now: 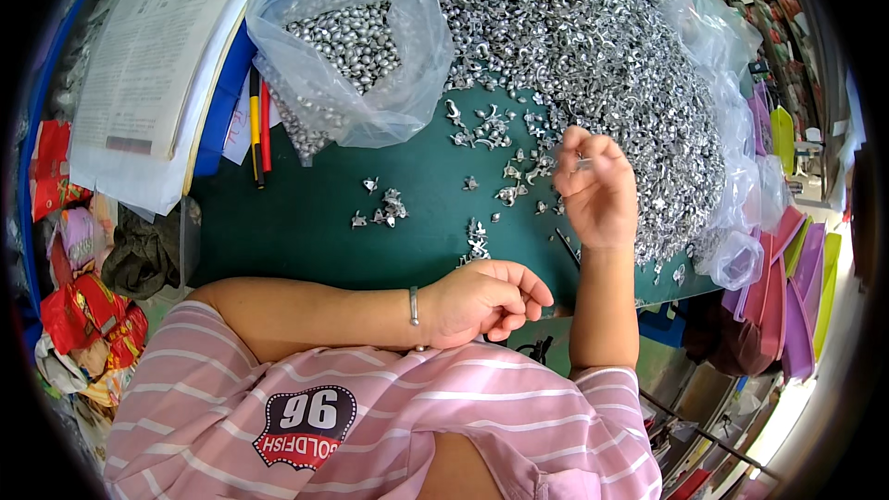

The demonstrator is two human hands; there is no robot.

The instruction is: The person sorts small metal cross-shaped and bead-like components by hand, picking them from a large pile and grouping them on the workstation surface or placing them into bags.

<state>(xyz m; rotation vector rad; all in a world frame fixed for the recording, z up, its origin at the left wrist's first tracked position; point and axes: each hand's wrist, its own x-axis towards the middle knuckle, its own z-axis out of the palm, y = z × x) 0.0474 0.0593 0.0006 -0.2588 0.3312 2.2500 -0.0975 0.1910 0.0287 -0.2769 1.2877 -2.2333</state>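
A large heap of small silvery metal parts [576,35] covers the back right of the green tabletop [292,243]. Over its near left edge my right hand [596,187] is raised, fingers curled; a small pale piece seems to be between the fingertips, too blurred to name. My left hand [486,302], with a metal bangle at the wrist, rests at the near edge, fingers loosely bent; whether anything is under them is hidden. Just behind it lies a small pile of metal parts [476,243]. Another small cluster [392,207] lies further left, and loose pieces [489,128] lie near the heap.
An open clear plastic bag [424,83] of rounded metal pieces stands at the back. Left of it are yellow and red pens [264,125] and printed sheets [153,62]. A thin black tool [567,246] lies by my right wrist. Plastic bins [799,292] stand at right.
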